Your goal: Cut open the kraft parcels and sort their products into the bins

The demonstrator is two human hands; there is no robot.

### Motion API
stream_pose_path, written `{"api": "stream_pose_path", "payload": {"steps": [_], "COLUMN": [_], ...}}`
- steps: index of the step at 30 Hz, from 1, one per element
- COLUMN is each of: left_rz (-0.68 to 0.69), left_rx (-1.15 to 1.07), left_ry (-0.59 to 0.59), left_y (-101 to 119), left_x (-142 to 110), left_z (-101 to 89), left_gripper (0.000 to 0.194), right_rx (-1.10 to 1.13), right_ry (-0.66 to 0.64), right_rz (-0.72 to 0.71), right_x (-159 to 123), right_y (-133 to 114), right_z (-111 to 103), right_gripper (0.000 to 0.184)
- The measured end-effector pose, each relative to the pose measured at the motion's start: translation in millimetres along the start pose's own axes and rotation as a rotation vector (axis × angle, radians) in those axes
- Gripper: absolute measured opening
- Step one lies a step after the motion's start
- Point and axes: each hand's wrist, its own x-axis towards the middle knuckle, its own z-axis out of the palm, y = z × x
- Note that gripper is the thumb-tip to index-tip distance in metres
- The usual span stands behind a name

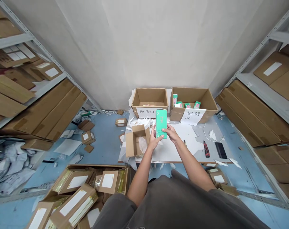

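Note:
Both my hands hold a tall green product box (161,122) upright above the white table (173,152). My left hand (154,139) grips its lower left edge, fingers wrapped round it. My right hand (171,133) pinches its lower right side. Just left of my hands a small opened cardboard box (135,140) with white paper inside sits on the table.
Two large open cartons stand at the table's back: the left one (149,101) with a paper label, the right one (194,103) holding several green boxes. A box cutter (206,149) and a black phone (221,150) lie at right. Shelves of cartons flank both sides; parcels fill a box (87,194) at lower left.

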Motion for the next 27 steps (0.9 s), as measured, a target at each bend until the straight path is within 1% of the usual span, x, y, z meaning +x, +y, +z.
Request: {"api": "stream_pose_path", "payload": {"steps": [2,5,7,9,11,13,15,18,20,22,24,27], "left_rz": [0.008,0.086,0.165,0.195,0.164,0.125,0.113,0.091,0.052,0.015,-0.002,-0.008], "left_rx": [0.053,0.301,0.497,0.619,0.644,0.588,0.461,0.222,0.101,0.033,0.01,0.068], "left_ry": [0.005,0.075,0.135,0.213,0.312,0.361,0.321,0.174,0.078,0.016,-0.016,-0.031], "left_y": [-0.5,1.4,3.3,3.7,2.1,-0.7,-3.2,-5.5,-6.7,-8.3,-10.0,-11.3], "left_x": [-2.9,-8.5,-12.1,-14.1,-14.0,-12.5,-11.0,-11.2,-12.5,-13.5,-13.7,-13.8], "left_z": [0.4,6.0,15.0,26.8,35.7,37.0,30.1,14.1,7.0,4.5,5.0,6.6], "left_gripper": [0.113,0.104,0.103,0.105,0.103,0.1,0.104,0.113,0.119,0.123,0.124,0.118], "right_rx": [0.005,-0.007,-0.036,-0.078,-0.121,-0.146,-0.144,-0.108,-0.09,-0.082,-0.073,-0.067], "right_ry": [0.06,0.191,0.294,0.354,0.366,0.347,0.284,0.118,0.05,0.053,0.095,0.156], "right_rz": [-0.021,-0.036,-0.048,-0.068,-0.098,-0.13,-0.148,-0.152,-0.145,-0.131,-0.121,-0.111], "right_x": [-1.7,-2.2,-1.9,-2.2,-3.7,-7.1,-12.0,-19.6,-22.9,-24.4,-24.7,-24.2], "right_y": [1.6,4.1,6.3,8.2,8.4,5.5,0.1,-7.8,-9.9,-9.1,-6.6,-2.4], "right_z": [1.4,0.9,1.9,5.4,9.2,10.4,7.9,0.9,-2.2,-3.5,-4.4,-8.0], "right_gripper": [0.057,0.064,0.07,0.077,0.086,0.091,0.088,0.076,0.075,0.077,0.079,0.079]}}
